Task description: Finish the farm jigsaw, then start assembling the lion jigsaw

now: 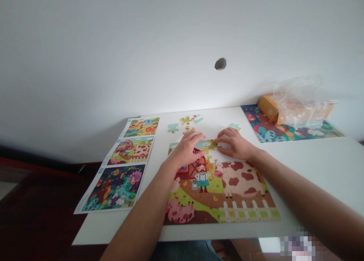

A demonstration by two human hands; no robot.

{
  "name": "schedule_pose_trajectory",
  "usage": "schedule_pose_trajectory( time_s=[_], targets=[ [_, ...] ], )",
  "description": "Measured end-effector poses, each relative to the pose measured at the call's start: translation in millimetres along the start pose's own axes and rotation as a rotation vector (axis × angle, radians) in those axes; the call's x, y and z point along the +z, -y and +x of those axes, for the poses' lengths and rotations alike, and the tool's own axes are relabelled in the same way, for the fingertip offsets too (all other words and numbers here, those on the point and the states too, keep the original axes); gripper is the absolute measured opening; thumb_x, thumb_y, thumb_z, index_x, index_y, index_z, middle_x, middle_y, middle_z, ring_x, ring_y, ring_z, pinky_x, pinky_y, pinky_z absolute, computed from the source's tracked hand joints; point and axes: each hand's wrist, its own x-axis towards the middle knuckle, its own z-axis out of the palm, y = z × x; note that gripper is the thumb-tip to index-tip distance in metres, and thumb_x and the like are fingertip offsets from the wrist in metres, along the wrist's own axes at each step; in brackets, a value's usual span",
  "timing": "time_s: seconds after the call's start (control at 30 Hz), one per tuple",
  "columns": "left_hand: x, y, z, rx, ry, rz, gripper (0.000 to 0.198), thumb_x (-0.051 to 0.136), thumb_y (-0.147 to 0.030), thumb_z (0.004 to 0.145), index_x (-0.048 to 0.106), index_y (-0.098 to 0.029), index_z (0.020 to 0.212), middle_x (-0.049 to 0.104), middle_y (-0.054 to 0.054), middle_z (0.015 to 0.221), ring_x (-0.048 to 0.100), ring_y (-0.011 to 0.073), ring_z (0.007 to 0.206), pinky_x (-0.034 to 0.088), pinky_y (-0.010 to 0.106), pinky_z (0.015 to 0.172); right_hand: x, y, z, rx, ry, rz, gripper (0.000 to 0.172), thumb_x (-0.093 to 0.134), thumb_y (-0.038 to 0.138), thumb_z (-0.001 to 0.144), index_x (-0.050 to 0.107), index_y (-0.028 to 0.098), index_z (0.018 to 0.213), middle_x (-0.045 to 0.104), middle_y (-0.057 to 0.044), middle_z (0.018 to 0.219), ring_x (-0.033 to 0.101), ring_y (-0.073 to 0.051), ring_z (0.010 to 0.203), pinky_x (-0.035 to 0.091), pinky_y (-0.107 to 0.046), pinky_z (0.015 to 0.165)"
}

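A farm jigsaw puzzle [224, 192] with a cow, a farmer and pigs lies on the white table [313, 166]. My left hand [186, 149] rests flat on its upper left part, fingers stretched over the red barn. My right hand [236, 143] sits at the puzzle's top edge, its fingers pressing a green piece [209, 144] down between the two hands. Several loose pieces [187, 121] lie beyond the hands toward the wall.
A printed sheet with three reference pictures [122, 166] lies at the table's left edge. At the back right, an orange box [269, 107] and a clear plastic bag [301, 98] sit on a colourful picture [264, 130]. A white wall with a dark hole [220, 63] stands behind.
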Motion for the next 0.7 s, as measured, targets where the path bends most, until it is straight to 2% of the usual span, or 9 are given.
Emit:
schedule_pose_trajectory(
  time_s=[0.23, 0.7],
  targets=[
    [0.2, 1.5, -0.7, 0.005, 0.030, 0.010, 0.028, 0.069, -0.034, 0.085, 0.072, -0.028, 0.112, 0.054, 0.006, 0.138, 0.035, 0.0294, 0.141, 0.028, 0.051, 0.120, 4.5, -5.0, 0.4, 0.012, -0.010, 0.038, 0.040, 0.060, 0.038, 0.091, 0.062, 0.029, 0.130, 0.064, -0.010, 0.114, 0.054, -0.028, 0.106, 0.039, -0.049, 0.098],
    [0.4, 4.8, -0.9, -0.012, 0.043, 0.003, 0.027, 0.070, -0.036, 0.085, 0.074, -0.030, 0.110, 0.056, 0.006, 0.135, 0.032, 0.0308, 0.142, 0.024, 0.054, 0.120, 9.4, -8.2, 2.3, 0.055, -0.047, 0.080, 0.038, 0.067, 0.037, 0.083, 0.064, 0.021, 0.118, 0.066, -0.011, 0.113, 0.058, -0.028, 0.105, 0.042, -0.044, 0.097]
  ],
)
